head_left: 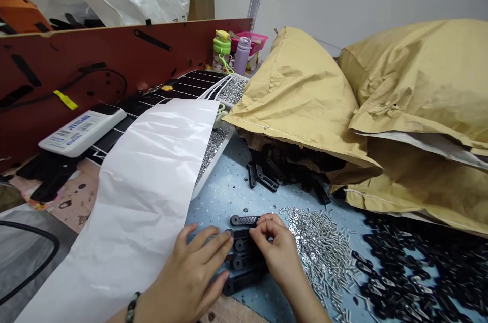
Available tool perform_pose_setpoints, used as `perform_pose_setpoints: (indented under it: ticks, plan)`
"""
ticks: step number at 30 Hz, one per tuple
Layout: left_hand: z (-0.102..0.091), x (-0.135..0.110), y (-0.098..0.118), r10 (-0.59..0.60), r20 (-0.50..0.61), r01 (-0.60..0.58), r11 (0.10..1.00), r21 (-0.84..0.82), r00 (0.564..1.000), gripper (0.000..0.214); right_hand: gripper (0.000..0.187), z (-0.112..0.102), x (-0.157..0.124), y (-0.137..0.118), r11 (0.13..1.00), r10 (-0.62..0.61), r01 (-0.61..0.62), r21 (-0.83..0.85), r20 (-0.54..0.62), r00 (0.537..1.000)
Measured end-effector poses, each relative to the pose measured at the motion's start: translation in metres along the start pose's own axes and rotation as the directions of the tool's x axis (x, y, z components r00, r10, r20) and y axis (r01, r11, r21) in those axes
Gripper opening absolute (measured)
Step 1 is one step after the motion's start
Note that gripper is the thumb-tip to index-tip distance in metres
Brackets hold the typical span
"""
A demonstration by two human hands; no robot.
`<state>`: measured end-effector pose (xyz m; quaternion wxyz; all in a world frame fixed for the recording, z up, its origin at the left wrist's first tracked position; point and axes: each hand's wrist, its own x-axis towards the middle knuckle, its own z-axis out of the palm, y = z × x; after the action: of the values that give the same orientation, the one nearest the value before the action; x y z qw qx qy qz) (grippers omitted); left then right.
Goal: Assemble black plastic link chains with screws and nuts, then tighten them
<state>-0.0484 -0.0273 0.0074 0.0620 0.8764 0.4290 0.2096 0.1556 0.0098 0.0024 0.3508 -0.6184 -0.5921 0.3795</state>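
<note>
Several black plastic link pieces [244, 257] lie side by side in a row on the blue table, low in the middle of the view. My left hand [192, 275] rests flat on their left ends, fingers stretched out. My right hand [275, 248] has its fingers curled and pinched over the right end of one of the upper pieces; whether a small part sits under the fingertips is hidden. A heap of small silver screws [324, 247] lies just right of my right hand. A large white plastic sheet [141, 196] runs along the left of my left hand.
Two big tan paper sacks [381, 109] fill the right half, black parts spilling from one. More black pieces [415, 282] cover the table at lower right. A white tray of screws [217, 145], a brown board [114, 59], bottles [222, 51] and a cardboard box stand behind.
</note>
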Motion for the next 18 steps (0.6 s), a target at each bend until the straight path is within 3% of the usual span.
perform_pose_setpoints:
  ticks: [5, 8, 11, 14, 16, 18]
  plan:
    - [0.004, 0.004, 0.003, 0.008, 0.055, -0.009, 1.0, 0.019, 0.998, 0.048, 0.021, 0.0, 0.001, -0.002, 0.99, 0.001, 0.002, -0.143, 0.025, 1.0]
    - [0.008, 0.008, 0.006, -0.028, 0.002, 0.028, 0.999, 0.022, 1.0, 0.047, 0.021, 0.0, 0.003, -0.005, 0.965, 0.009, 0.007, -0.263, 0.06, 0.998]
    - [0.009, 0.01, 0.008, -0.049, -0.082, 0.049, 0.999, 0.002, 0.995, 0.043, 0.026, -0.003, 0.003, -0.005, 0.902, -0.011, 0.046, -0.429, 0.085, 0.996]
    - [0.005, 0.011, 0.006, -0.061, -0.047, 0.059, 0.997, -0.045, 0.997, 0.043, 0.029, -0.009, -0.001, -0.004, 0.829, -0.022, 0.06, -0.556, 0.076, 0.997]
    - [-0.002, 0.013, 0.006, -0.078, 0.006, 0.078, 0.993, -0.088, 0.997, 0.046, 0.016, -0.013, -0.006, -0.006, 0.857, -0.079, 0.107, -0.505, 0.076, 0.994]
    - [-0.009, 0.018, 0.008, -0.096, 0.042, 0.101, 0.984, -0.147, 0.994, 0.046, 0.021, -0.014, -0.012, -0.013, 0.916, -0.188, 0.229, -0.331, 0.151, 0.97]
